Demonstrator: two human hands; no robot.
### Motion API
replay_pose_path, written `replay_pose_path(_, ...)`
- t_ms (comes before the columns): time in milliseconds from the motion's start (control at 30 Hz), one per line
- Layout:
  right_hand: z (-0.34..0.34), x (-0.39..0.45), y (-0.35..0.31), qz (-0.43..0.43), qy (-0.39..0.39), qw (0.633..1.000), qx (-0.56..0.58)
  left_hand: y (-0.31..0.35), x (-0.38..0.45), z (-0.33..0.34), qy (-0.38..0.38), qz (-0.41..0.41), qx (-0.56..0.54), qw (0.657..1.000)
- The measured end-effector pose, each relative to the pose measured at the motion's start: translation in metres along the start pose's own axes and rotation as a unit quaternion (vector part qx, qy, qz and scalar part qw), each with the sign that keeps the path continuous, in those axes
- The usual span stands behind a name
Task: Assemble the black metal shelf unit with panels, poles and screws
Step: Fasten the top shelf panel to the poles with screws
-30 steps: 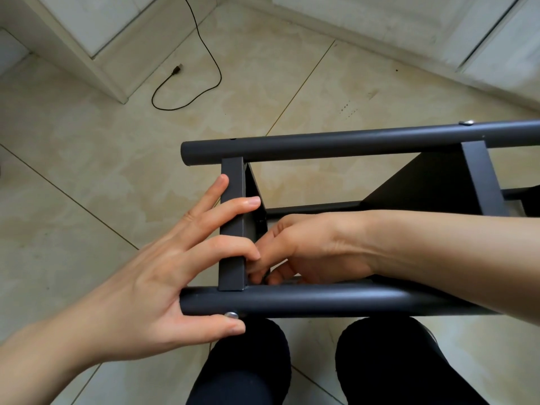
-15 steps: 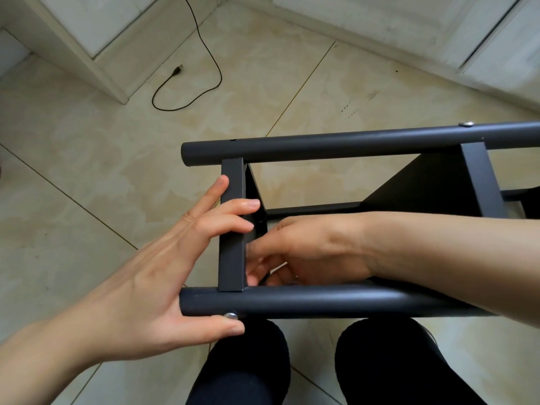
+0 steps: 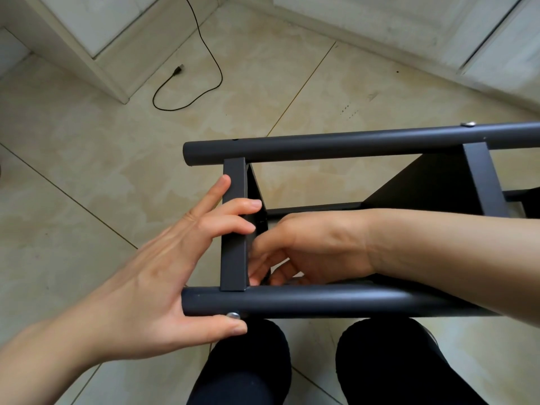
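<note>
The black shelf unit lies on its side over my lap. Its near pole and far pole run left to right, joined by a panel edge. My left hand holds this end: the fingers bend over the panel edge and the thumb lies under the near pole beside a silver screw head. My right hand reaches inside the frame. Its curled fingers pinch something small and dark at the inner corner behind the panel edge; I cannot make out what it is.
A second panel sits further right between the poles, with another screw head on the far pole. A black cable with a plug lies on the tiled floor beyond. White cabinet bases line the back. My dark-trousered knees are under the frame.
My left middle and ring fingers have pulled back and bent more over the panel edge. My right fingers have shifted slightly at the inner corner. The shelf has not moved.
</note>
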State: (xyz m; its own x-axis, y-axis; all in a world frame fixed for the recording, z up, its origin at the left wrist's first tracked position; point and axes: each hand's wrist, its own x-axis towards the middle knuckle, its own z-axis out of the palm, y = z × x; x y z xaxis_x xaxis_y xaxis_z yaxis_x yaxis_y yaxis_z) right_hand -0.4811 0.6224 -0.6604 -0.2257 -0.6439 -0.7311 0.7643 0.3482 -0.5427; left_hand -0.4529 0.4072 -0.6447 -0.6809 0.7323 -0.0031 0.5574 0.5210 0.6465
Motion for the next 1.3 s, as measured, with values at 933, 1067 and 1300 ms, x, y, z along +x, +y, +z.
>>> replay_pose_path(933,0.0003,0.0007,0.0017,-0.006,-0.008,1.000,0.000,-0.0028,0.0003,0.0007,0.005,0.001,0.017,1.000)
replay_pose_path(1067,0.0009,0.0029,0.0035,-0.003,0.009,1.000,-0.023,-0.0018,0.0003,0.0007,0.006,0.002,0.017,1.000)
replay_pose_path(1300,0.0028,0.0046,0.0049,-0.034,0.001,0.999,-0.005,-0.0016,0.0010,0.0000,0.005,0.003,0.021,1.000)
